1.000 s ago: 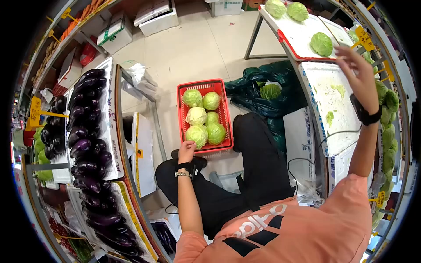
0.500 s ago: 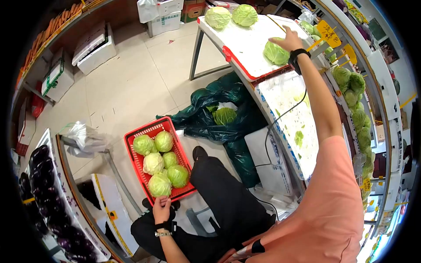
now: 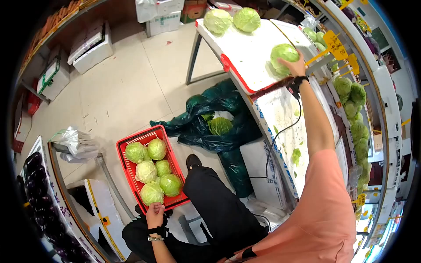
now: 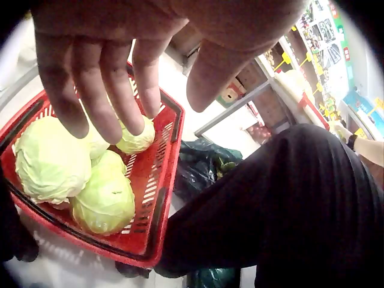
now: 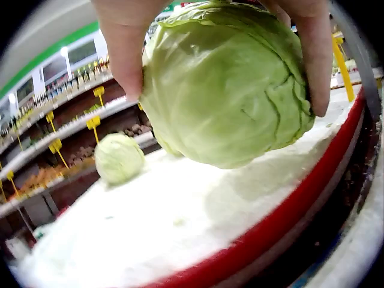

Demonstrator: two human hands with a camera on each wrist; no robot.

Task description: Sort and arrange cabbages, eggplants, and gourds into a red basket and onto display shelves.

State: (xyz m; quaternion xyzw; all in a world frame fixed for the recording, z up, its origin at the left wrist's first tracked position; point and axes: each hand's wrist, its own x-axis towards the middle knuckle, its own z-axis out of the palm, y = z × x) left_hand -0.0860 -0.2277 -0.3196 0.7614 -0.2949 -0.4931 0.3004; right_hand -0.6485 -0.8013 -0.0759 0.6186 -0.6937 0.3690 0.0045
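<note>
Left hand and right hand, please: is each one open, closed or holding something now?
Left hand: open, fingers relaxed, holding nothing.
Right hand: closed around a cabbage, fingers and thumb on its sides.

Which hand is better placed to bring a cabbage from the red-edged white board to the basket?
Right, I'd judge. The right hand has fingers and thumb around one cabbage; the left hand is down by the red basket, empty and far from the board.

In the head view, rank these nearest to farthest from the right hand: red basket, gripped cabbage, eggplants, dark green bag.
From the right hand:
1. Gripped cabbage, in its fingers
2. Dark green bag, on the floor
3. Red basket, by the left hand
4. Eggplants, far left
</note>
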